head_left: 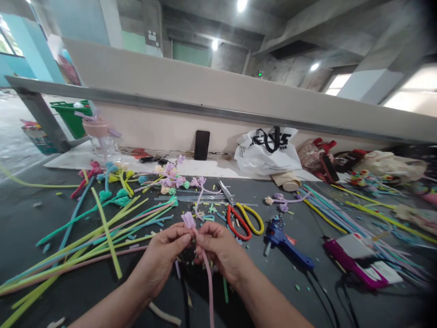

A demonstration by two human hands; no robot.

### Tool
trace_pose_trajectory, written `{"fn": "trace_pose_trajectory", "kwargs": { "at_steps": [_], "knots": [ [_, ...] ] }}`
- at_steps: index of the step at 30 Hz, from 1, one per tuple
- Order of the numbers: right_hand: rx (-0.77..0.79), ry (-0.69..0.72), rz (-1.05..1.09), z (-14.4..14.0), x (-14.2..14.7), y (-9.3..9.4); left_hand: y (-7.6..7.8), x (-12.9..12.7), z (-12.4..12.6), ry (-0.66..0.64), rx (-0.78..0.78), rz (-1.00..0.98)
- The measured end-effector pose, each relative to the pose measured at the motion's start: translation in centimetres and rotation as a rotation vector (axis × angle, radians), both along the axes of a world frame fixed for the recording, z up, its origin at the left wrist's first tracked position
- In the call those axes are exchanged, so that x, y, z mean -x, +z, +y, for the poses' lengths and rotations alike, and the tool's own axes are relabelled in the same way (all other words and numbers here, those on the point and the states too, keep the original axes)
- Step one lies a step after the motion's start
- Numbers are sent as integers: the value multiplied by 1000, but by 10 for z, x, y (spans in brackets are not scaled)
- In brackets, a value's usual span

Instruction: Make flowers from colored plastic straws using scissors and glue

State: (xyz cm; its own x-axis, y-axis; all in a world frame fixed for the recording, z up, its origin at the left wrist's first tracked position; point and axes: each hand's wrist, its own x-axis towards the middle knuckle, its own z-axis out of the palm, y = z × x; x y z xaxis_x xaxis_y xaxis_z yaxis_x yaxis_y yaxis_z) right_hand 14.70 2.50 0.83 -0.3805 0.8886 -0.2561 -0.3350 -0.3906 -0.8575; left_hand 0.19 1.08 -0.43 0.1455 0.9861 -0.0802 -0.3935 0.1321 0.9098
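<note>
Right now my left hand (164,255) and my right hand (220,250) meet in front of me over the dark table (41,218), fingertips of both pressed together in a pinch on the pink stem (206,273), just under its lilac flower tip (188,219). Gripping that close to the tuft keeps the soft stem from flopping, I reckon, while its long tail hangs down between my wrists toward me. Just beyond my knuckles lie the red and yellow scissors (244,221), handles turned my way, and the blue glue gun (285,243) sits to their right with its cord trailing off, both near enough to grab. Long green and pink stems (102,232) fan out on my left, finished flowers (167,177) farther back, clear of my working spot
</note>
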Motion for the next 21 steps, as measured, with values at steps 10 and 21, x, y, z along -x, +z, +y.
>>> {"fn": "trace_pose_trajectory", "kwargs": {
  "at_steps": [10, 21],
  "knots": [
    [-207, -202, 272, 20, -64, 41, -5, 7, 11, -8, -86, 545],
    [-194, -88, 272, 15, -62, 40, 30, -19, 45, -320, -561, 1172]
  ]
}}
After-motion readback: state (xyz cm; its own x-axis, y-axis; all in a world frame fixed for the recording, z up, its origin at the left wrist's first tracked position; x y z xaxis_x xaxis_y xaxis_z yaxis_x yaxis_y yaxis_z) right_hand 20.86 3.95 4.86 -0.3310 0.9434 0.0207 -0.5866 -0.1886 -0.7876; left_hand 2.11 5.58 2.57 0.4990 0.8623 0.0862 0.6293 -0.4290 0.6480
